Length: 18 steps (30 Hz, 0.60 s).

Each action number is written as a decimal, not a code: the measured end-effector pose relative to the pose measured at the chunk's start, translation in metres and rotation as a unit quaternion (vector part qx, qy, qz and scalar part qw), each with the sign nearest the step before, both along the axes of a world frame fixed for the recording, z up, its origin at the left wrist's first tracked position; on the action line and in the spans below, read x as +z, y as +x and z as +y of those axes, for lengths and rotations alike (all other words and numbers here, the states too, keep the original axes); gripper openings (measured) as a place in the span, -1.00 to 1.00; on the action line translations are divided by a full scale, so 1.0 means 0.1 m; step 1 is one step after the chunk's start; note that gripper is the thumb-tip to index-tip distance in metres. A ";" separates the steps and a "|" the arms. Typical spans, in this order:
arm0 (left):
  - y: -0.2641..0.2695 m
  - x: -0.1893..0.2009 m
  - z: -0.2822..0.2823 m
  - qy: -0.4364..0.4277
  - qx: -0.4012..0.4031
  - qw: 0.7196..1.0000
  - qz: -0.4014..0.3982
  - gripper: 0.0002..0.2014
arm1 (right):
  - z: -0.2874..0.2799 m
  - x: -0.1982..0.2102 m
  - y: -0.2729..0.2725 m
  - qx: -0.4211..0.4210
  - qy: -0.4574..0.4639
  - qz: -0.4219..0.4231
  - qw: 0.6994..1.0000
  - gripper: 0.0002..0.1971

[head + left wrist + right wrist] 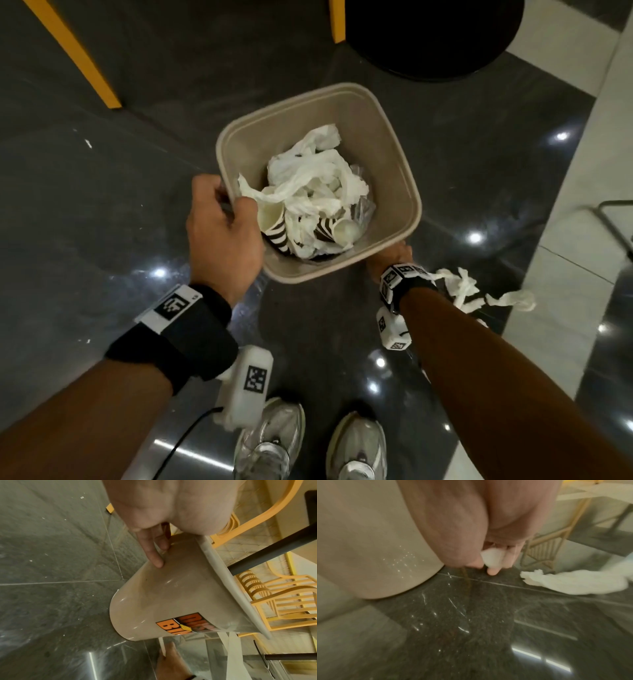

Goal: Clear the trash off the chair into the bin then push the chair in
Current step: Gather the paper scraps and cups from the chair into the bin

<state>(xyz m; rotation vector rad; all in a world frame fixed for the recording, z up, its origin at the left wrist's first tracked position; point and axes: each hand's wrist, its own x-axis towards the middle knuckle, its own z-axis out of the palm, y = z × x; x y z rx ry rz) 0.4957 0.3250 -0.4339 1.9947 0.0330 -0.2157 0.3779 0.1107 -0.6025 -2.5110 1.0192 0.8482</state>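
Head view: left hand (222, 236) grips the rim of a beige plastic bin (394, 164) of white tissue; right hand (489, 559) pinches crumpled white tissue (493, 559) off the dark floor (102, 205), which likely goes in next.

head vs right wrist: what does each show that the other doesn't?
Head only: the beige plastic bin's inside, with crumpled white tissue and striped paper cups; the left hand gripping its rim.

Right wrist only: the right hand pinching a small white wad.

Both: bin wall, dark polished floor, loose white tissue strip on it.
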 end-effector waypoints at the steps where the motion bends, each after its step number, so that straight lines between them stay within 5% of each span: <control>1: -0.01 0.01 -0.03 0.001 -0.006 1.000 0.006 -0.94 | -0.04 0.08 -0.06 -0.033 -0.014 -0.029 0.999 -0.54; 3: -0.04 0.03 -0.11 0.006 -0.015 1.000 0.015 -0.94 | -0.19 0.21 -0.26 -0.064 -0.080 -0.053 0.993 -0.59; 5: -0.09 0.05 -0.20 0.012 -0.028 0.999 0.016 -0.95 | -0.33 0.29 -0.58 -0.069 -0.119 0.007 0.990 -0.56; 9: -0.20 0.05 -0.40 0.015 -0.078 0.997 0.018 -0.94 | -0.62 0.26 -1.12 -0.131 -0.072 0.137 0.979 0.03; 11: -0.24 0.03 -0.48 0.011 -0.093 0.995 0.023 -0.93 | -0.70 0.13 -1.32 -0.158 -0.041 0.128 0.978 0.17; 13: -0.29 0.01 -0.55 0.012 -0.108 0.994 0.019 -0.94 | -0.69 0.04 -1.42 -0.188 -0.018 0.075 0.979 0.03; 18: -0.38 0.00 -0.69 0.014 -0.108 0.994 0.009 -0.95 | -0.71 0.09 -1.45 -0.224 -0.030 -0.059 0.972 -0.70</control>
